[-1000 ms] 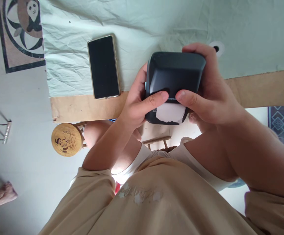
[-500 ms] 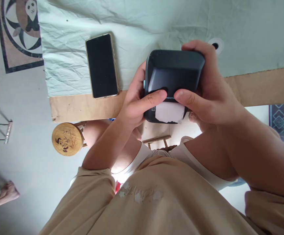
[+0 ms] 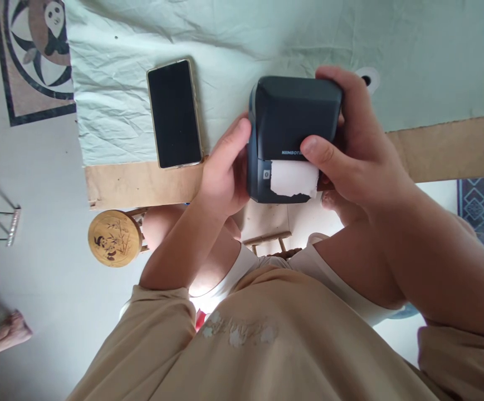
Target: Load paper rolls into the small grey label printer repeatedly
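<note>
Left hand (image 3: 225, 170): wrapped around the left side of the label printer (image 3: 294, 120), thumb up along its edge, fingers closed on it
Right hand (image 3: 352, 145): clamped on the printer's right side, fingers over its far top corner, thumb pressing the front just above the paper strip (image 3: 294, 178)
Label printer: dark, held above the table edge (image 3: 141, 184), white torn paper sticking out of its front
Phone (image 3: 175, 114): face up with a dark screen, on the pale cloth (image 3: 225, 33), left of the printer, apart from it
Stool (image 3: 114, 238): round, wooden, on the floor below the table
</note>
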A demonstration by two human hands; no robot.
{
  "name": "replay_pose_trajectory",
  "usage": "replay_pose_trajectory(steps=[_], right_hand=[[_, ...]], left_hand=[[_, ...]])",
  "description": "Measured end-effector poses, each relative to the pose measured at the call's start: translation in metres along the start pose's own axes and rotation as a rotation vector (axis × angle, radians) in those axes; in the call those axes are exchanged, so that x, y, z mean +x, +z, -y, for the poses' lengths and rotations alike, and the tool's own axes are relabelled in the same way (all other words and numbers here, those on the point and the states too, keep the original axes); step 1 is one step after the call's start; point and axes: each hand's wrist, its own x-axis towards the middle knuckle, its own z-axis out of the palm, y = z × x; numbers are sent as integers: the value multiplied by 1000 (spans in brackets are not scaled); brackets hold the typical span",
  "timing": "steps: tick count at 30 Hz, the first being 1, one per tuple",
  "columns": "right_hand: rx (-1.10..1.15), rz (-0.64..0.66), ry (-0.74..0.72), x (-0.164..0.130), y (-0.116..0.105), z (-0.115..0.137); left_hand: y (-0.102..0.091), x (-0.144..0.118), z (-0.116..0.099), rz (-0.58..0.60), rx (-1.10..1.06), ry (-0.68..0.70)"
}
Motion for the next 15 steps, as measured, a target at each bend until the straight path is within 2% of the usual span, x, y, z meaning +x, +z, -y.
replay_pose_trajectory(steps=[5,9,15], right_hand=[[3,32,-65,0,-2,-4],[-49,37,-120,-1,-2,-6],[-117,-11,-65,-3,-2,-6]], left_hand=[[-3,2,0,4,87,-10],[4,2,-1,-56,213,76],[2,1,0,-94,228,41]])
